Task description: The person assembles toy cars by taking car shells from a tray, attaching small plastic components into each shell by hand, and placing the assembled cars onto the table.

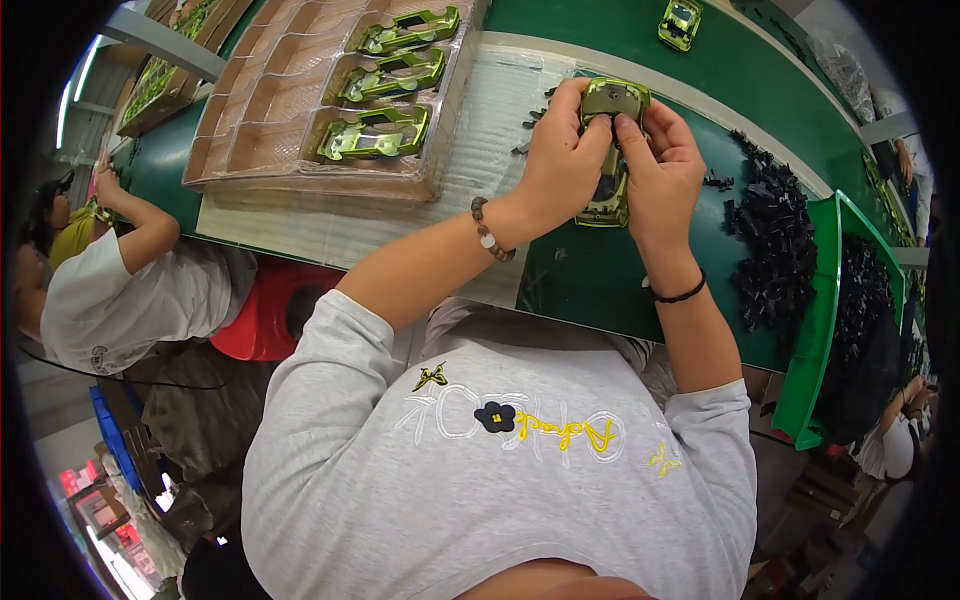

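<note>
Between both hands, just over the green work surface, is a shiny green toy car body point(603, 205), its underside or hollow inside partly hidden by my fingers. My left hand point(563, 160) grips its left side, thumb pressed in at the middle. On the opposite side my right hand point(662, 165) has its fingers curled round the edge, its thumb tip beside the left one. Whether a small part lies under the thumbs cannot be made out. Small black plastic pieces point(537, 118) lie beside my left hand, and a few more point(718, 181) lie right of my right hand.
A clear divided tray point(312, 180) with three green car bodies point(375, 135) stands at the left. Another car body point(680, 22) rests on the green belt point(570, 22) beyond. At right are a heap of black pieces point(775, 235) and a green bin point(825, 290). Another person point(140, 270) sits left.
</note>
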`<action>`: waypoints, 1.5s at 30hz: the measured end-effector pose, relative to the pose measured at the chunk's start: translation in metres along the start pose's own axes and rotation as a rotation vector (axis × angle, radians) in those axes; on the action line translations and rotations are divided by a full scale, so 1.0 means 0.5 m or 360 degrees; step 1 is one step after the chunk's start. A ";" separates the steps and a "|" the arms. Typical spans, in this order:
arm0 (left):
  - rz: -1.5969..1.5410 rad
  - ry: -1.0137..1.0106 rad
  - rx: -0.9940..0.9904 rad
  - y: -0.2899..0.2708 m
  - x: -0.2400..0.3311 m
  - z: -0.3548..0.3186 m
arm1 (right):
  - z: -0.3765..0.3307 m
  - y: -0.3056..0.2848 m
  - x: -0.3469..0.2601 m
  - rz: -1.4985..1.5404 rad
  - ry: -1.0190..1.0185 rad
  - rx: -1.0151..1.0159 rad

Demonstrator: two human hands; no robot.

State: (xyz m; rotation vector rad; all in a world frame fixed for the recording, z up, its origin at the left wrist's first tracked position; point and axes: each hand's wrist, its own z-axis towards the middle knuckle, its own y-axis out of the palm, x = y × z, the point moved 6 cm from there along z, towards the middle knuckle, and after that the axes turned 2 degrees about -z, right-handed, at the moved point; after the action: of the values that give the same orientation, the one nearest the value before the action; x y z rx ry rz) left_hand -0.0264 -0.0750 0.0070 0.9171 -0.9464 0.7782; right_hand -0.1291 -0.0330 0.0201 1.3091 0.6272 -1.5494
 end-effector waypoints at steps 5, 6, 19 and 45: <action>-0.0004 0.0118 0.0039 0.002 0.001 0.000 | -0.005 0.001 0.001 0.0068 0.0017 0.0031; -0.0005 0.0111 0.0037 0.000 0.002 -0.002 | -0.006 -0.001 0.001 0.0038 0.0010 0.0049; 0.0170 0.0134 0.0050 -0.002 0.004 -0.001 | -0.002 -0.001 0.019 0.0115 0.0066 0.0027; -0.0440 -0.0216 0.0319 -0.071 0.037 0.058 | 0.061 -0.074 -0.046 -0.0117 0.0134 -0.0559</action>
State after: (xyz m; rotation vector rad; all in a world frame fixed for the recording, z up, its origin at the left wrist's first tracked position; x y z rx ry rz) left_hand 0.0017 -0.1127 0.0217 1.2593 -0.8456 0.5862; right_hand -0.1768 -0.0368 0.0432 1.0973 0.9626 -1.3710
